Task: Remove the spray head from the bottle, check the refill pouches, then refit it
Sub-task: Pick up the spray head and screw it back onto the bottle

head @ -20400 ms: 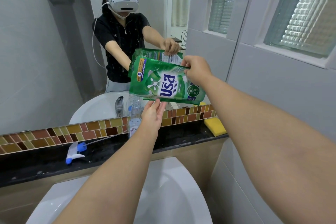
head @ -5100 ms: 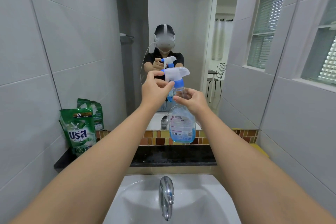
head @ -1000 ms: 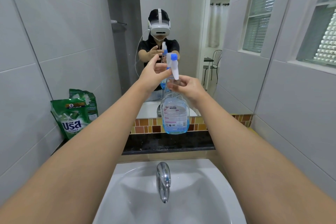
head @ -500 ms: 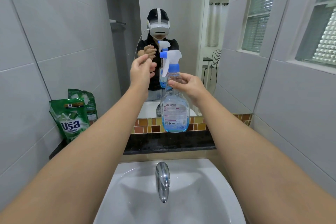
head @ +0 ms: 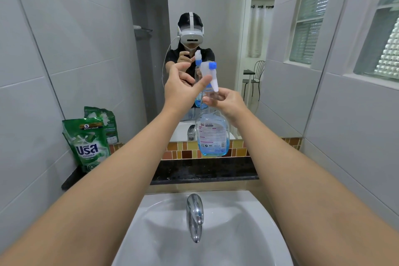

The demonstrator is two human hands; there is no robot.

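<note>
At the far left, a green refill pouch (head: pixel 87 143) stands upright on the dark stone surface (head: pixel 207 171), leaning into the corner against the grey wall tiles; its reflection shows beside it in the mirror (head: pixel 207 17). A strip of small brown and yellow tiles (head: pixel 181 150) runs along the back of the surface, under the mirror.

Moving toward the middle, the left hand (head: pixel 181 88) is raised in front of the mirror with its fingers loosely extended and thumb lifted — it is released, gripping nothing, though its fingertips reach to the white spray head (head: pixel 210 73) and appear to touch the trigger side. The spray head, white with a blue nozzle tip and blue collar, sits on the neck of the bottle (head: pixel 212 134), held up in the air above the surface. The bottle is clear plastic with blue liquid in its lower part and a printed label facing the camera.

Just right of the neck, the right hand (head: pixel 226 100) is grasping the bottle — fingers and thumb curled round its neck below the collar.

Below, at the bottom centre, a chrome tap (head: pixel 195 217) juts over the white basin (head: pixel 248 233). To the right, frosted windows (head: pixel 311 15) are set in the tiled wall.
</note>
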